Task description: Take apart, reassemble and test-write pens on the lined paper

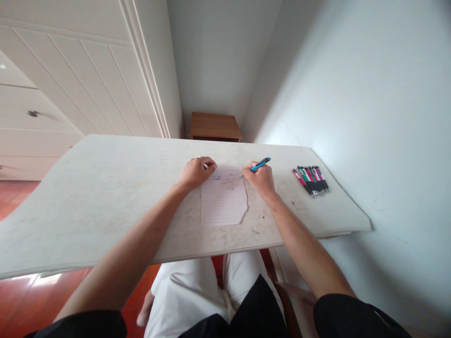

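My right hand (pixel 260 178) is closed round a blue pen (pixel 260 164) with a dark clip. The pen's lower end meets the right edge of a lined sheet of paper (pixel 223 206), whose right side is torn and uneven. Dark scribbles cover the sheet's upper part; its lower lines are bare. At the upper left corner of the sheet rests my left hand (pixel 198 172), fingers curled in. A small pale and dark bit shows between its thumb and fingers, too small to name.
Several pens (pixel 310 180) with pink, green and purple barrels lie side by side at the right of the white table (pixel 116 197). Small dark specks dot the tabletop near my right forearm. Beyond the far edge stands a brown wooden cabinet (pixel 214 126); a wall rises at the right.
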Action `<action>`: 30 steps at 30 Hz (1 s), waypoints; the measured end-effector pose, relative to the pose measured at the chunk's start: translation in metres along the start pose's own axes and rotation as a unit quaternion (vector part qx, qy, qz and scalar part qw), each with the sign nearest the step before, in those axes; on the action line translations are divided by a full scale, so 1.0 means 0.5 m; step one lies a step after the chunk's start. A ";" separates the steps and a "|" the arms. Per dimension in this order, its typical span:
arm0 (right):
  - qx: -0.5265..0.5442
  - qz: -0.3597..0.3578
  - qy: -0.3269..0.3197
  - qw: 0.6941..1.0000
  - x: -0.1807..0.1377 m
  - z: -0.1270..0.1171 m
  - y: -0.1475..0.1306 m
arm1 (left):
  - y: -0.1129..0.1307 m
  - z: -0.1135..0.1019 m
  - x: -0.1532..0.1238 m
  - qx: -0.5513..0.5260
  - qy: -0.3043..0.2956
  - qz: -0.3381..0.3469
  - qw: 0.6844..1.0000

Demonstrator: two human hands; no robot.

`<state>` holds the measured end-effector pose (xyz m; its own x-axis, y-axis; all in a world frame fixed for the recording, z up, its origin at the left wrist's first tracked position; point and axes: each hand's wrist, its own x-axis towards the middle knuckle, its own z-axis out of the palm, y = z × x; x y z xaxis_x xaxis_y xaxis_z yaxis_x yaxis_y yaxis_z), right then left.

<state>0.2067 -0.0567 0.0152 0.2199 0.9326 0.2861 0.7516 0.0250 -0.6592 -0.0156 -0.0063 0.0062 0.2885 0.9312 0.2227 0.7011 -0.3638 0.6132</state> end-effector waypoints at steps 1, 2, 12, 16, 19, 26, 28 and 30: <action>0.000 -0.003 -0.005 1.000 0.000 0.000 0.000 | 0.001 -0.001 -0.001 0.001 -0.001 -0.002 1.000; -0.004 -0.005 -0.006 1.000 0.001 -0.001 -0.001 | 0.003 -0.002 -0.001 0.001 -0.001 -0.004 1.000; -0.019 -0.011 0.001 1.000 0.000 0.000 -0.002 | -0.001 0.000 0.000 0.000 0.003 0.005 1.000; -0.019 -0.014 -0.010 1.000 0.000 -0.001 -0.001 | -0.004 0.002 0.001 0.002 0.004 0.006 1.000; -0.051 -0.003 0.014 0.999 0.000 -0.008 -0.006 | -0.003 0.002 0.001 0.003 0.006 0.004 1.000; 0.028 -0.009 0.079 0.996 0.005 -0.013 -0.005 | 0.001 -0.001 0.000 0.006 0.001 -0.004 1.000; 0.069 -0.004 0.083 0.994 0.008 -0.011 0.000 | 0.001 -0.001 0.000 0.006 0.002 -0.002 1.000; 0.099 0.003 0.089 0.991 0.011 -0.010 0.005 | 0.001 -0.001 0.000 0.006 0.001 -0.002 1.000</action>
<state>0.2128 -0.0534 0.0187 0.3435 0.8549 0.3889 0.6170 0.1068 -0.7797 -0.0156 -0.0065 0.0070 0.2851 0.9324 0.2219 0.7095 -0.3610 0.6052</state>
